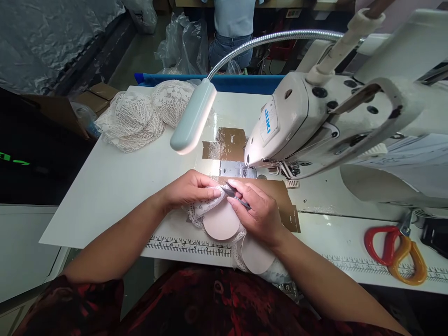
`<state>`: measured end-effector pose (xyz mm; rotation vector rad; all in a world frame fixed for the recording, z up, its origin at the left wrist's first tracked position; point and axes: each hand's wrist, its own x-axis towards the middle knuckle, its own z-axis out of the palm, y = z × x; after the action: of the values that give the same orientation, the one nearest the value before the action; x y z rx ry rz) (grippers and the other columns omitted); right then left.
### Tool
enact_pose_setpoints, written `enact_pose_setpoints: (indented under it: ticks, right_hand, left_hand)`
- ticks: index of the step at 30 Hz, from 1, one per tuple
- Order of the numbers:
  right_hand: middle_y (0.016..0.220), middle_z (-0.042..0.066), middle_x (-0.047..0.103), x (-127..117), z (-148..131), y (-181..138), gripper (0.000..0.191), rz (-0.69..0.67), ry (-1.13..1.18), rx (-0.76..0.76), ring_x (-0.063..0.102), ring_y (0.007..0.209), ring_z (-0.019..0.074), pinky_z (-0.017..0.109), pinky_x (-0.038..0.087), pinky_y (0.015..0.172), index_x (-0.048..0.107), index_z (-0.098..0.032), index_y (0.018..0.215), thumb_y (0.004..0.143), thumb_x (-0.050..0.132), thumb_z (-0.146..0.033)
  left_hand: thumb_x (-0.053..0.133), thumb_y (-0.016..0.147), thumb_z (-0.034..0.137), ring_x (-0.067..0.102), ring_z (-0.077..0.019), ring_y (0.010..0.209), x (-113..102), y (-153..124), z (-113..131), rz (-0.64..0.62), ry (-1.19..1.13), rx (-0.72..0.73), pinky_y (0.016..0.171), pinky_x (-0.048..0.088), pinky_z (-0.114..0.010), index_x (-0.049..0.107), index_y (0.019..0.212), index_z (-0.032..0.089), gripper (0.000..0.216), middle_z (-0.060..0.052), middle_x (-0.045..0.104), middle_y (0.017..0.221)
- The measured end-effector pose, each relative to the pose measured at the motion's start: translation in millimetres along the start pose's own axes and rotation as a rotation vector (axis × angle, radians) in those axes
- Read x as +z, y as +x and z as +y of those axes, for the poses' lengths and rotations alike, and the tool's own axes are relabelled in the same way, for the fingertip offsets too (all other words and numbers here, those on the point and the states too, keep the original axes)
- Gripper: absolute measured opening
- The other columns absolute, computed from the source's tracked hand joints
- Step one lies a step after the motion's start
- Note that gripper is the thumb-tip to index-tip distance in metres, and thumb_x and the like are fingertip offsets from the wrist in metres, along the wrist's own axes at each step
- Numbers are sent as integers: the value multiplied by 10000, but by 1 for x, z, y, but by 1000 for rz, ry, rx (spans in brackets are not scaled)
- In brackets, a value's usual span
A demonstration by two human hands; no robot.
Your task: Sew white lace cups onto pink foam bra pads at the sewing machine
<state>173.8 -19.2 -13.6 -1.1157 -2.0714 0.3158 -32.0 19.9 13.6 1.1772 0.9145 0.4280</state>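
A white lace bra [212,205] with pale molded cups [221,221] lies at the front of the sewing table. My left hand [191,189] pinches its lace edge between thumb and fingers. In my right hand [257,212] is a pair of dark thread snips [240,198], fingers closed around them. The tips of the snips are at the lace, right beside my left thumb. A second cup [258,254] hangs below my right wrist, over the table's front edge. Just beyond both hands is the metal needle plate [233,169] of the sewing machine [280,126].
A lamp [194,116] on a bent metal neck hangs above the table. Lace pieces [136,119] are piled at the back left. Red and orange-handled scissors [399,252] lie at the right. Brown tape [227,144] and a ruler strip [189,246] mark the tabletop. Another person [234,28] sits beyond.
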Motion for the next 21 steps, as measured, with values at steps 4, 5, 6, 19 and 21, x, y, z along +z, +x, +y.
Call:
enact_pose_setpoints:
  ticks: [4,5,6,19,21]
  right_hand:
    - [934,70,707,1,0,0,287,-22,40,7,665,824,164,284,554,741,610,-145,1148,872,547,-192]
    - [962,66,711,1,0,0,275,-28,58,23,667,857,167,290,553,768,618,-160,1137,874,542,-193]
    - [982,61,714,1,1,0,267,-32,74,51,667,882,172,300,550,790,626,-176,1126,875,539,-199]
    - [1004,48,703,-5,5,4,460,-230,397,488,667,919,193,345,529,843,498,-210,1278,829,582,-262]
    - [1020,44,705,-4,3,4,445,-219,414,449,668,924,189,338,529,849,508,-220,1268,832,585,-262]
  left_hand:
    - [663,790,311,400,-52,536,1,0,0,-4,-2,-9,490,295,-167,649,702,94,235,23,496,588]
    - [662,788,311,416,-57,544,1,0,-1,-5,-6,-8,496,308,-169,656,725,96,224,18,510,600]
    - [663,787,311,432,-63,555,0,0,-1,-3,-7,-7,506,323,-174,662,751,98,215,13,525,614]
    - [745,664,238,546,-108,735,-6,1,1,-8,176,74,643,435,-199,604,926,165,307,13,591,847]
    - [746,685,292,581,-148,830,-1,2,1,-3,216,108,726,462,-233,643,943,155,309,-21,632,916]
